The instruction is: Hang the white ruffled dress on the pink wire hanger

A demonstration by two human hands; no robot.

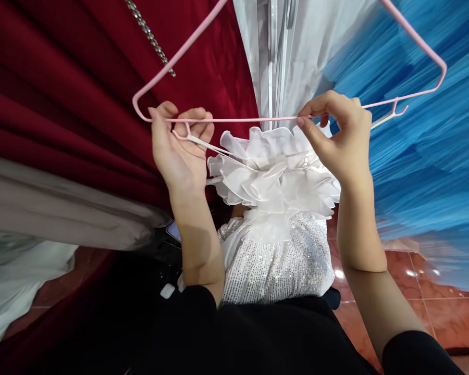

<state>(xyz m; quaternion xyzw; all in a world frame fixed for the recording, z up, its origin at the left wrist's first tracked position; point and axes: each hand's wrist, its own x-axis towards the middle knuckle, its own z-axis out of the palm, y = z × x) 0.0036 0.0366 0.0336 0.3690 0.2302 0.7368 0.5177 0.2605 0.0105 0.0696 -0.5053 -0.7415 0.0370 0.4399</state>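
Note:
A pink clothes hanger [242,120] spans the view, its top cut off by the frame edge. Hanging from small hooks on its lower bar by thin white straps is a white dress [281,255], with a ruffled top and a sequined lower part. My left hand [183,140] is at the bar's left end, palm up, thumb against the bar and fingers curled behind it near the left hook. My right hand [340,125] pinches the bar right of the middle between thumb and fingers. The right strap is partly hidden behind that hand.
Dark red fabric [101,94] hangs on the left, with a jewelled strip [150,36] on it. Blue tulle [426,151] hangs close on the right. White garments [336,36] hang behind. Red floor tiles [437,307] show below. Part of a phone [173,230] shows beside my left forearm.

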